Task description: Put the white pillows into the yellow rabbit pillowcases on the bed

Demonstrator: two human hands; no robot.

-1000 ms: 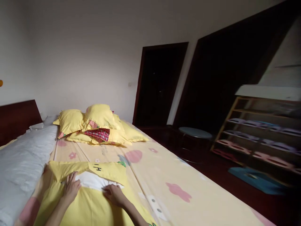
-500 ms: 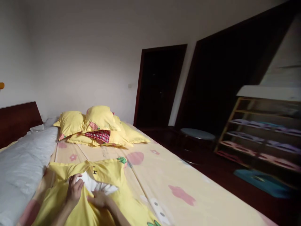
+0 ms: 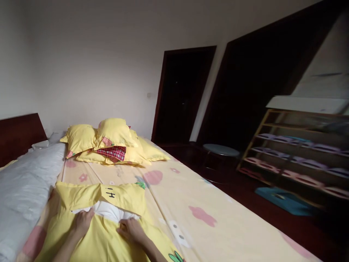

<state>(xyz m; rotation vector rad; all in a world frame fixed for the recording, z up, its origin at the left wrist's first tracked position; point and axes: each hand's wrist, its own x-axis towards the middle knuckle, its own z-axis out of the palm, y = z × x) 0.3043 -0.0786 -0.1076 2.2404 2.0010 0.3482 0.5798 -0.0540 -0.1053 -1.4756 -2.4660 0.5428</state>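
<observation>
A yellow pillowcase point(image 3: 100, 240) lies on the bed close to me, its slit open across the middle. White pillow filling point(image 3: 109, 211) shows through the gap, and the far flap carries black lettering. My left hand point(image 3: 84, 221) is closed on the near edge of the opening at its left part. Further right along the same edge, my right hand point(image 3: 133, 228) has its fingers curled on the fabric. Both hands grip the pillowcase; their fingertips are partly hidden in the cloth.
Several yellow pillows point(image 3: 111, 133) are piled at the bed's far end. A grey-white quilt point(image 3: 24, 185) runs along the left, by the dark headboard point(image 3: 21, 131). On the right stand a round stool point(image 3: 220, 150) and a shoe rack point(image 3: 297, 145) beside a blue mat point(image 3: 283, 200).
My right hand has moved right along the opening's edge, and my left hand has lowered onto it. The opening is spread wider and flatter. The view has shifted slightly.
</observation>
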